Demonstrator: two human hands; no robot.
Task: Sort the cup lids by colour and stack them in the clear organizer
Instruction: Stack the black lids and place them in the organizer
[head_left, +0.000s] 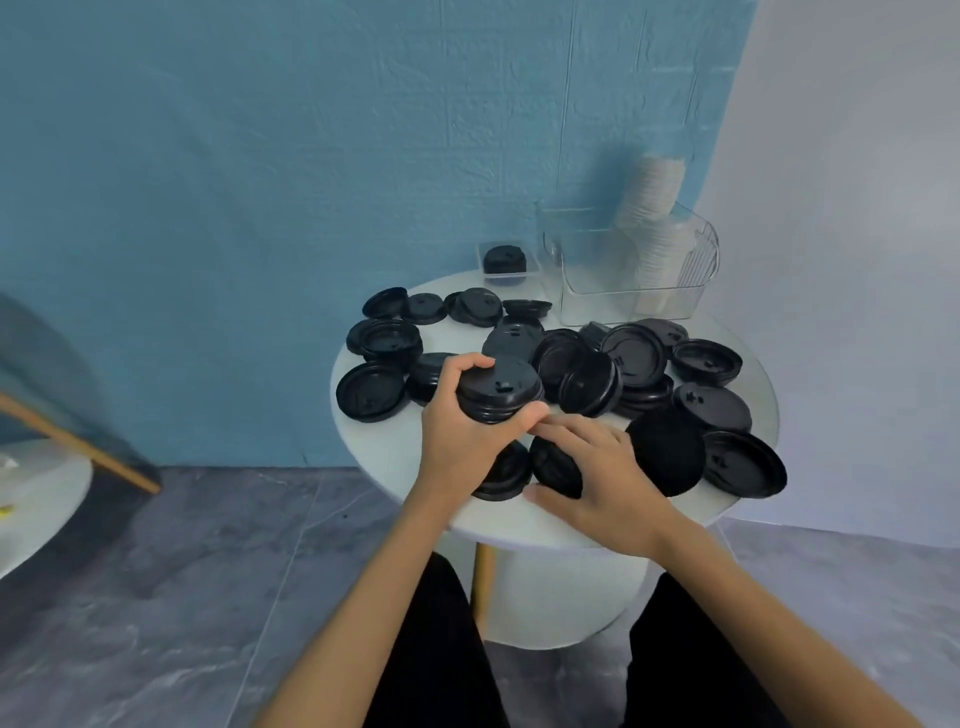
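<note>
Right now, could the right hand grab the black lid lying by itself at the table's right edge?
Probably yes. The right hand already pinches a black lid, so it would need to let go first; the lid at the right edge lies uncovered with nothing between.

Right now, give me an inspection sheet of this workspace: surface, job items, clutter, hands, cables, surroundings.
Surface: round white table, largely covered by loose lids.
Job's things: many black lids scattered over the table, some upside down; clear organizer at the far right edge with white lids stacked in it; small clear container behind the pile holding a few black lids.
Clutter: nothing seen beyond the lids.
Hands: left hand grips a short stack of black lids; right hand grasps a single black lid at the near edge.
Cables: nothing seen.
Surroundings: blue textured wall, grey tiled floor, another white table at left.
</note>
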